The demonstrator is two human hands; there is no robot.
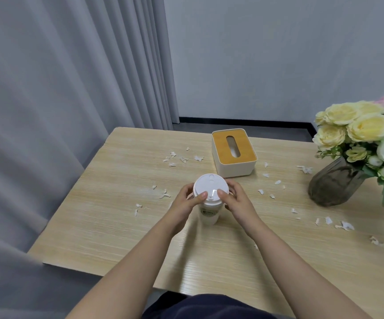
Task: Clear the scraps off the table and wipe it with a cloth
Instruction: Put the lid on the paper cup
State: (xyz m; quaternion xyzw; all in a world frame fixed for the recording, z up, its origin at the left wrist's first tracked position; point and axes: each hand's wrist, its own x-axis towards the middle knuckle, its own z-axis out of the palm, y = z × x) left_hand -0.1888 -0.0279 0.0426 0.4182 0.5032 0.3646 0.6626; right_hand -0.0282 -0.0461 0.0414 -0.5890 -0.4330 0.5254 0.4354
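A paper cup (209,211) with a white lid (210,187) is seen standing upright near the middle of a light wood table (108,226). The cup is gripped at the lid from both sides. The left hand (184,207) is curled round the left edge of the lid, its thumb laid on the top. The right hand (237,203) is curled round the right edge, its thumb likewise pressed on the top. Both forearms are extended over the near edge of the table.

White scraps (175,158) are scattered over the tabletop: one cluster is noted beyond the cup to the left, a few pieces lie just left of the left hand, and more are strewn to the right of the cup, out toward the right edge. No cloth is seen.

A tissue box (233,153) with a wooden top is placed just behind the cup. A dark glass vase (331,183) holding yellow and white flowers (359,127) is set at the right side of the table. A grey curtain (59,100) hangs to the left, close to the table's left edge.
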